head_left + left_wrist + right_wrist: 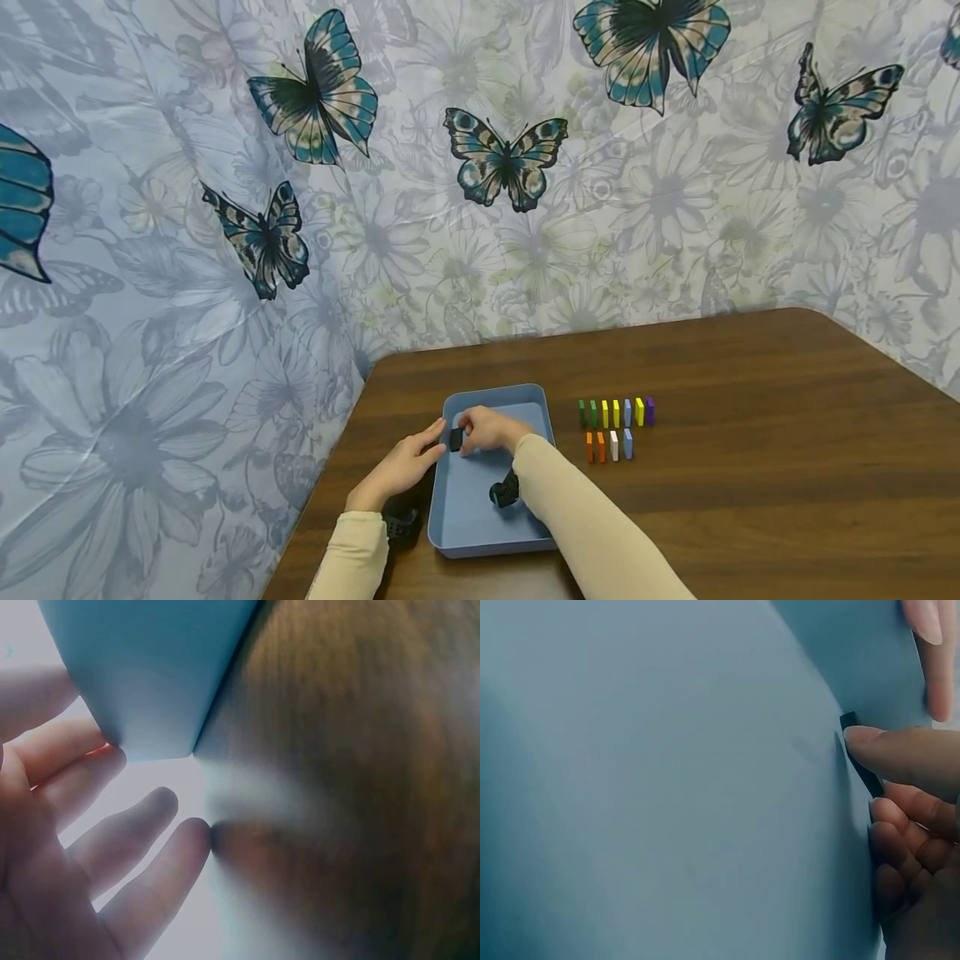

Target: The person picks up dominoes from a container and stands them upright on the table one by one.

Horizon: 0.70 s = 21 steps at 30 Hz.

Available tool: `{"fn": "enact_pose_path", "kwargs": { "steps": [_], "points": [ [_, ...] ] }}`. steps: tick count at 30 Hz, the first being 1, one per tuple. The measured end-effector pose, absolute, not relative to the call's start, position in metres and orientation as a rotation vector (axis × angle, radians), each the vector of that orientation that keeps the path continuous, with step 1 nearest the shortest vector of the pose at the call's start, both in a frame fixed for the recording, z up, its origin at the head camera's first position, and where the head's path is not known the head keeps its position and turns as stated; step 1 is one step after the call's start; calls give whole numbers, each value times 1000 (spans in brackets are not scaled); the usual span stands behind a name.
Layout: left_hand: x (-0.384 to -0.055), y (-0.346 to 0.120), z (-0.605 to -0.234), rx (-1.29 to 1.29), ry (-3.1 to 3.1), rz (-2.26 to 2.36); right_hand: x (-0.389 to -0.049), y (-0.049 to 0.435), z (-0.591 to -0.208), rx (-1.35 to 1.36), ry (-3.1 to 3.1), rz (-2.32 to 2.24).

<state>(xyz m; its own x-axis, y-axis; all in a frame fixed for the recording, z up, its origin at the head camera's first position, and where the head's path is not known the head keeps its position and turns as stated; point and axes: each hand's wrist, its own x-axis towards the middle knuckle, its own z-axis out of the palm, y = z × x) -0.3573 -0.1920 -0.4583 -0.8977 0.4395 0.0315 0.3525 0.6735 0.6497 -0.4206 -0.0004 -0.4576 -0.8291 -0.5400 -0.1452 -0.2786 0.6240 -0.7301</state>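
Note:
A blue rectangular tray (472,521) lies on the wooden table. Inside it, near the left wall, my right hand (491,430) pinches a small flat black block (456,439). In the right wrist view the thumb lies against one face of the black block (864,763), close to the tray's wall; the other fingers curl behind it. My left hand (400,468) has its fingertips at the tray's left rim, with the fingers extended. The left wrist view shows those spread fingers (142,840) beside the tray's outer wall (150,675), holding nothing.
Right of the tray, small coloured blocks stand in two rows on the brown table (750,467). The back row includes a green block (582,413) and a purple block (650,411); the front row includes an orange block (590,447) and a white block (614,446). Butterfly-patterned wall covering (420,275) stands behind.

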Motion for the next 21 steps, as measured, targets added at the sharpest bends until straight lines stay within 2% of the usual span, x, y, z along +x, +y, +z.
{"fn": "enact_pose_path", "kwargs": {
  "steps": [21],
  "points": [
    [-356, -192, -458, 652, 2750, 1049, -414, -8, -456, -670, 2594, -966]
  ]
}}
